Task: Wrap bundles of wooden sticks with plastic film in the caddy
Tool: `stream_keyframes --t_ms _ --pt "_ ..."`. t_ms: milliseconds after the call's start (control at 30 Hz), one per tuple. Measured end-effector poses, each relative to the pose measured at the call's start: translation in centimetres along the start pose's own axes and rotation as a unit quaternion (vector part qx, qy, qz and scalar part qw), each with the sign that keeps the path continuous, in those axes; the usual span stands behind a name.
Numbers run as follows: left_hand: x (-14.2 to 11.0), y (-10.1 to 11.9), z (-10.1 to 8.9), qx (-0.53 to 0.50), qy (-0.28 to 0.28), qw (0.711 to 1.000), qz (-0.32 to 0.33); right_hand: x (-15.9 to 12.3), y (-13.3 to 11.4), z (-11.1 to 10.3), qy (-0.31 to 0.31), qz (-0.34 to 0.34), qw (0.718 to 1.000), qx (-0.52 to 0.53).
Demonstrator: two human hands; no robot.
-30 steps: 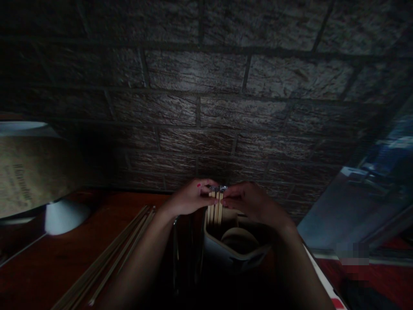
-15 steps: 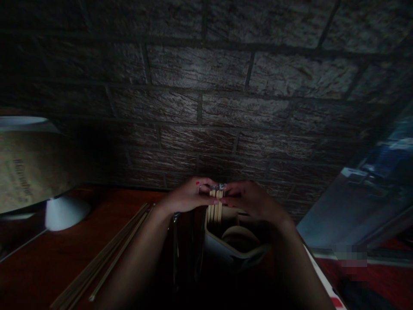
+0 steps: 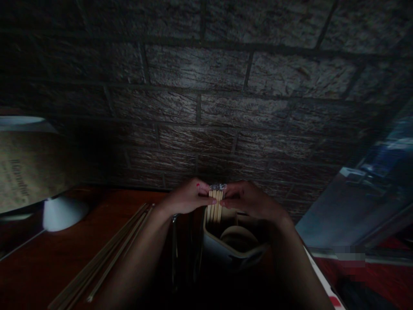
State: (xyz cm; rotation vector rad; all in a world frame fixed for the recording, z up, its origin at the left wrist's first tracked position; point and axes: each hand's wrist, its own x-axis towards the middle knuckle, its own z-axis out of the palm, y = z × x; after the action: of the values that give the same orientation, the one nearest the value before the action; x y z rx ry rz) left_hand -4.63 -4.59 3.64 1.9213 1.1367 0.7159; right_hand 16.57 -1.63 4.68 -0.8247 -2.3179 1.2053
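Note:
An upright bundle of pale chopsticks (image 3: 214,211) with silvery patterned tops stands in the left part of a light-coloured box (image 3: 222,249). My left hand (image 3: 189,196) is closed on the bundle from the left, its thumb across the near side. From the right, my right hand (image 3: 250,200) grips the same bundle, thumb also in front. Both thumbs nearly meet just below the silvery tops. A round rim (image 3: 240,234) shows inside the box, to the right of the chopsticks. The fingers behind the bundle are hidden.
More chopsticks (image 3: 106,258) lie on the brown wooden table (image 3: 29,267) at left. A lamp (image 3: 38,172) with a printed shade stands beyond them. Dark metal utensils (image 3: 174,254) are left of the box. A brick wall (image 3: 200,107) rises close behind.
My fingers have shifted slightly around the chopsticks, and more of their silvery tops shows, now in a more even row. Both hands stay at the same place over the box.

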Motion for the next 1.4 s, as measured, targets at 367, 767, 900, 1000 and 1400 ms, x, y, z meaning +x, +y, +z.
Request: stream_keyframes --t_ms 367,767,900,1000,1400 --pt "0.38 0.19 -0.07 -0.055 -0.026 0.998 0.002 -0.09 0.27 -0.14 0.003 -0.009 0.999 -0.031" --pt "0.38 -0.02 -0.04 -0.082 -0.037 0.996 0.015 -0.02 0.16 0.29 0.01 0.005 0.999 -0.039" --pt "0.34 -0.18 -0.12 -0.066 -0.03 0.997 0.014 0.04 0.33 0.14 -0.009 -0.018 0.999 -0.04" --pt "0.41 -0.42 -0.16 -0.061 -0.029 0.998 0.014 0.11 0.37 0.1 -0.011 -0.032 0.998 -0.047" --pt "0.33 -0.15 -0.15 -0.078 -0.034 0.996 0.022 0.01 -0.42 0.28 0.002 -0.034 0.994 -0.104"
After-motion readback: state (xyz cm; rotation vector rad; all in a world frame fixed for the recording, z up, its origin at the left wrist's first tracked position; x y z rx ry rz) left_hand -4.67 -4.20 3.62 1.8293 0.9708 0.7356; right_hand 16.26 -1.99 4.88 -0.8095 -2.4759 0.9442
